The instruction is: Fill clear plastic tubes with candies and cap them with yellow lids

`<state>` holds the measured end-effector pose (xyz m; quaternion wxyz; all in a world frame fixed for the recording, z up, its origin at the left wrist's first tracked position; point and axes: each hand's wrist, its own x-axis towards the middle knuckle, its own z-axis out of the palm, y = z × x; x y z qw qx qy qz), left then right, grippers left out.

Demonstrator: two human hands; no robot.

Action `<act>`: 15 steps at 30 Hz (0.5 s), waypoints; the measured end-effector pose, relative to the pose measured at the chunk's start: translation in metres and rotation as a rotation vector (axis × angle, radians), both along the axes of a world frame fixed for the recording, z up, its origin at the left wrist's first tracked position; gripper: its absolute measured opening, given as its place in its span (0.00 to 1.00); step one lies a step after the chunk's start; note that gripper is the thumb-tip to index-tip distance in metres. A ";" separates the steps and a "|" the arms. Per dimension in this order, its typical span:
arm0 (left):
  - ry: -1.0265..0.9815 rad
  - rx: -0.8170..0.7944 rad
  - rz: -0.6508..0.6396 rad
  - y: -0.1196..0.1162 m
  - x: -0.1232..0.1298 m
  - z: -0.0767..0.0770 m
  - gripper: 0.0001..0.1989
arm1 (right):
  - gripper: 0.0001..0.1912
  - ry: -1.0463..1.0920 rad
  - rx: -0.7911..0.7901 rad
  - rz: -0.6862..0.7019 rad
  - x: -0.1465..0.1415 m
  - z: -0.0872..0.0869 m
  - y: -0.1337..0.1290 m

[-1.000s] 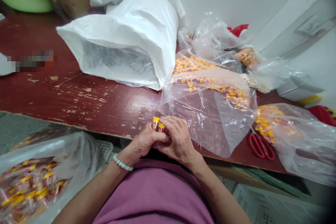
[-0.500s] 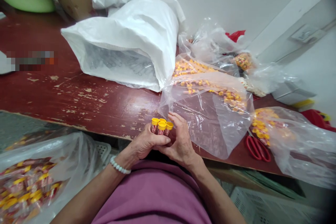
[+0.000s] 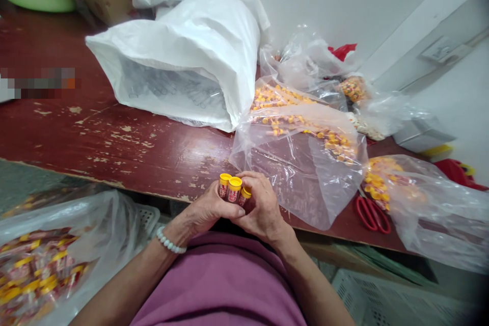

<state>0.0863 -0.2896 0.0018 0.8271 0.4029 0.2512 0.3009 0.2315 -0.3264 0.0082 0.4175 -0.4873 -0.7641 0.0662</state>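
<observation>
I am gathering small clear cylindrical tubes with yellow caps and red printing [image 3: 234,191] upright between my palms, just at the near edge of a worn red-brown table [image 3: 164,158]. My left hand [image 3: 209,208] is wrapping the cluster from its side, thumb lying across the front; my right hand [image 3: 261,202] is cupping the other side, fingers curling around it. Three caps are showing, all seated; whether more tubes are hiding behind my fingers, I cannot tell.

By my reading, the work is standing partway: this handful is capped but not yet laid down, while a heap of similar capped tubes is filling a large clear plastic bag [image 3: 114,214] below, at my left. Plenty is apparently remaining: a flat clear plastic bag [image 3: 336,193] beyond my right hand is holding many small yellow-topped pieces, and a second crumpled clear bag [image 3: 454,219] farther right is holding more. Ahead, a big white woven sack [image 3: 214,30] is gaping toward me, with clear, tube-like shapes lying inside, too faint for counting. Red-handled scissors [image 3: 371,215] are resting between the two right-hand bags, untouched.
</observation>
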 end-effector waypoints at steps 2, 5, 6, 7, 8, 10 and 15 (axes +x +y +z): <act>-0.027 -0.062 0.004 -0.001 0.001 -0.001 0.19 | 0.27 0.012 -0.085 0.047 0.003 0.003 0.001; -0.052 -0.146 -0.005 -0.003 0.003 -0.002 0.18 | 0.39 0.018 -0.228 0.131 0.010 0.006 0.002; -0.061 -0.169 0.002 -0.003 0.003 -0.002 0.17 | 0.42 0.012 -0.266 0.148 0.012 0.007 0.002; -0.072 -0.188 0.012 -0.004 0.004 -0.003 0.17 | 0.45 0.000 -0.297 0.155 0.014 0.007 0.003; -0.080 -0.203 0.022 -0.003 0.004 -0.004 0.17 | 0.47 -0.015 -0.318 0.153 0.015 0.007 0.003; -0.085 -0.228 0.036 -0.003 0.005 -0.005 0.17 | 0.46 -0.057 -0.335 0.140 0.015 0.006 0.003; -0.090 -0.276 0.019 -0.003 0.006 -0.009 0.16 | 0.25 -0.137 -0.278 0.065 0.007 0.007 0.004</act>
